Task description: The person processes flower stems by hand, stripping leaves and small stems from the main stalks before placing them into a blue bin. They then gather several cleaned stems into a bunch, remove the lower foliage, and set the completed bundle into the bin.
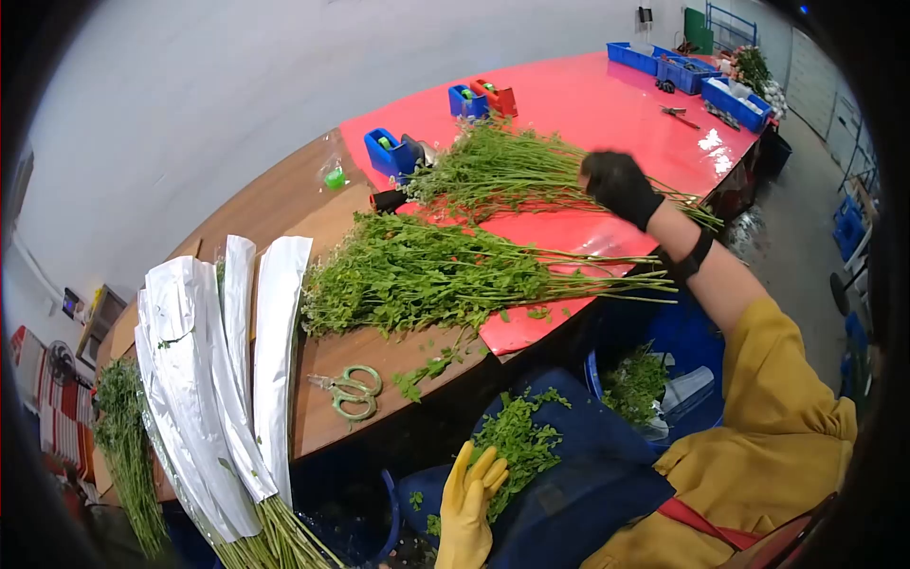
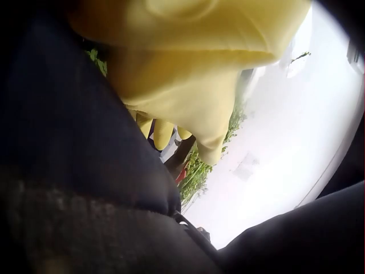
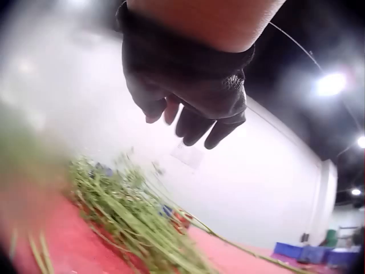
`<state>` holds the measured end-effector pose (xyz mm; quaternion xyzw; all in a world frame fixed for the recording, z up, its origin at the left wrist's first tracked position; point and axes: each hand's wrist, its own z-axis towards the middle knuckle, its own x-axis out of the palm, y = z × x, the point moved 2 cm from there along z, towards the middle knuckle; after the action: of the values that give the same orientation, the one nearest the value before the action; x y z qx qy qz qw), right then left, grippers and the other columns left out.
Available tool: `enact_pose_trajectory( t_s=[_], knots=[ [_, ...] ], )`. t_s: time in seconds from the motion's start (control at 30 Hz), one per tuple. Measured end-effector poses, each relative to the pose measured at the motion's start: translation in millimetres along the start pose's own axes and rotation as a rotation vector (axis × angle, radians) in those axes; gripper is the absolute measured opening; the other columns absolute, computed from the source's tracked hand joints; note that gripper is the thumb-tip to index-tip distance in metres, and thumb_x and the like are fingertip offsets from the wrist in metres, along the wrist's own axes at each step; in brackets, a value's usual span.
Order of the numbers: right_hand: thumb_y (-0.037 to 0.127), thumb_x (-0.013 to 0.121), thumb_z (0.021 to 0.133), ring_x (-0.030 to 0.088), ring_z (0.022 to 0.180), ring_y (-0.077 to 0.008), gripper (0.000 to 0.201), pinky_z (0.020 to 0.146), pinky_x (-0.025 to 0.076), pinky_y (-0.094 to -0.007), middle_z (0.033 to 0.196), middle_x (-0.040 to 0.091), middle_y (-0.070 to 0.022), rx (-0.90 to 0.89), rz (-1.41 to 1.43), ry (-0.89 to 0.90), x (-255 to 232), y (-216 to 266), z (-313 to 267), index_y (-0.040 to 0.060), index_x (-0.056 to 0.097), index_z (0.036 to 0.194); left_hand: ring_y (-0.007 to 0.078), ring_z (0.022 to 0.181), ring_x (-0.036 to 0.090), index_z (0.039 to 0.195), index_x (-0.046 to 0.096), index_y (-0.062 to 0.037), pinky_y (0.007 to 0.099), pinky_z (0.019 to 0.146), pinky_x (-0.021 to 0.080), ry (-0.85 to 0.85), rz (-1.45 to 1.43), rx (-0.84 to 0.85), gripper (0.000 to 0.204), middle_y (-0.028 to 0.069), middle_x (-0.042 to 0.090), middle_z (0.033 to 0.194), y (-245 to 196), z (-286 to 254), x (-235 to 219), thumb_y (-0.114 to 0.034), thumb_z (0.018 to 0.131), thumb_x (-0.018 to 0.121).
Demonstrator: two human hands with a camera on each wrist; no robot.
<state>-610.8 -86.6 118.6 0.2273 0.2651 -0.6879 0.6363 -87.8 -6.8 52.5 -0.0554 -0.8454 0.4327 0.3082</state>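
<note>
My right hand [image 1: 621, 188], in a black glove with bare fingertips, is over the stem end of the far bundle of leafy stems [image 1: 512, 161]. In the right wrist view its fingers [image 3: 194, 128] hang loosely bent above the stems, with nothing in them. A second, leafier bundle [image 1: 427, 275] lies nearer, its stems reaching past the table edge. Low in front of the body, my left hand [image 1: 464, 507] wears a yellow glove, its fingers extended upward. Beside it, loose green leaves [image 1: 519, 441] lie on the dark blue apron [image 1: 597, 474] over the lap.
Green-handled scissors [image 1: 355, 391] lie near the table's front edge. White-sleeved bundles [image 1: 194, 379] stretch across the left side. Tape dispensers [image 1: 389, 155] stand at the back. A blue bin [image 1: 592, 375] with greenery is below the edge. Blue crates [image 1: 687, 71] and pliers [image 1: 679, 117] are far right.
</note>
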Motion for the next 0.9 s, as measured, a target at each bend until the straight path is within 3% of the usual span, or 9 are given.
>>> enact_pose_trajectory(
  t_s=[0.07,0.17,0.23,0.33,0.43,0.53,0.63,0.73,0.9],
  knots=[
    [0.017,0.073,0.076,0.068,0.072,-0.0336,0.005,0.067,0.054,-0.0465,0.074,0.067,-0.01,0.003,0.212,0.205,20,32,-30,0.014,0.069,0.077,0.0215,0.132,0.058,0.162,0.039,-0.0129,0.0345,0.11,0.045,0.002,-0.007,0.03,0.059,0.0098,0.056,0.152,6,5,-8,-0.034,0.109,0.057],
    [0.036,0.073,0.076,0.068,0.083,-0.0376,0.022,0.072,0.053,-0.053,0.09,0.068,-0.0141,0.112,0.045,0.592,51,47,-82,0.0142,0.07,0.082,0.0207,0.131,0.059,0.161,0.04,-0.0117,0.0343,0.109,0.046,-0.034,-0.003,-0.003,0.057,0.0095,0.058,0.15,4,2,-7,-0.033,0.11,0.057],
    [0.034,0.074,0.077,0.068,0.082,-0.0368,0.022,0.073,0.053,-0.0523,0.088,0.069,-0.0134,0.121,-0.014,0.542,57,51,-100,0.0131,0.071,0.082,0.0201,0.13,0.06,0.16,0.041,-0.0111,0.0341,0.108,0.047,-0.084,0.011,-0.067,0.057,0.0095,0.06,0.148,-4,-2,4,-0.032,0.11,0.057],
    [0.029,0.076,0.077,0.068,0.082,-0.0362,0.019,0.074,0.054,-0.0514,0.087,0.07,-0.0124,0.243,0.201,0.345,39,59,-94,0.0121,0.072,0.083,0.0199,0.128,0.061,0.16,0.042,-0.0109,0.0339,0.108,0.047,-0.048,0.005,-0.053,0.056,0.0095,0.061,0.147,0,3,0,-0.031,0.11,0.057],
    [0.023,0.076,0.076,0.068,0.081,-0.0358,0.014,0.074,0.054,-0.0494,0.086,0.07,-0.0116,0.207,0.179,0.242,31,51,-96,0.0116,0.073,0.084,0.0199,0.128,0.061,0.16,0.042,-0.0109,0.0339,0.108,0.047,-0.049,0.005,-0.059,0.055,0.0095,0.061,0.148,3,7,-2,-0.03,0.11,0.057],
    [0.02,0.076,0.076,0.067,0.081,-0.0362,0.012,0.074,0.054,-0.0485,0.086,0.07,-0.0121,0.216,-0.012,0.305,39,30,-108,0.0114,0.072,0.082,0.0203,0.128,0.061,0.16,0.041,-0.011,0.0343,0.11,0.047,-0.041,-0.007,-0.059,0.055,0.0096,0.06,0.148,3,5,2,-0.03,0.11,0.056],
    [0.018,0.076,0.076,0.067,0.082,-0.0367,0.011,0.074,0.054,-0.0489,0.086,0.069,-0.0124,0.224,0.007,0.46,48,19,-118,0.0113,0.071,0.083,0.0203,0.128,0.061,0.161,0.04,-0.0114,0.0345,0.11,0.046,0.0,0.017,-0.052,0.056,0.0099,0.059,0.149,10,9,-5,-0.03,0.11,0.056],
    [0.014,0.076,0.077,0.067,0.081,-0.0371,0.011,0.073,0.054,-0.0484,0.085,0.067,-0.0129,0.249,0.161,0.295,53,11,-113,0.0101,0.069,0.085,0.0373,0.138,0.055,0.161,0.031,0.0,0.0459,0.117,0.044,-0.01,0.073,-0.004,0.06,0.0286,0.049,0.153,24,25,-15,-0.025,0.111,0.052],
    [0.013,0.076,0.083,0.066,0.078,-0.0364,0.011,0.07,0.053,-0.0457,0.082,0.066,-0.0142,0.279,0.183,0.152,-8,50,-71,0.0068,0.067,0.085,0.0362,0.136,0.056,0.16,0.032,0.0002,0.0447,0.117,0.044,-0.016,0.012,-0.007,0.055,0.0286,0.049,0.153,31,25,-20,-0.02,0.111,0.048]
  ],
)
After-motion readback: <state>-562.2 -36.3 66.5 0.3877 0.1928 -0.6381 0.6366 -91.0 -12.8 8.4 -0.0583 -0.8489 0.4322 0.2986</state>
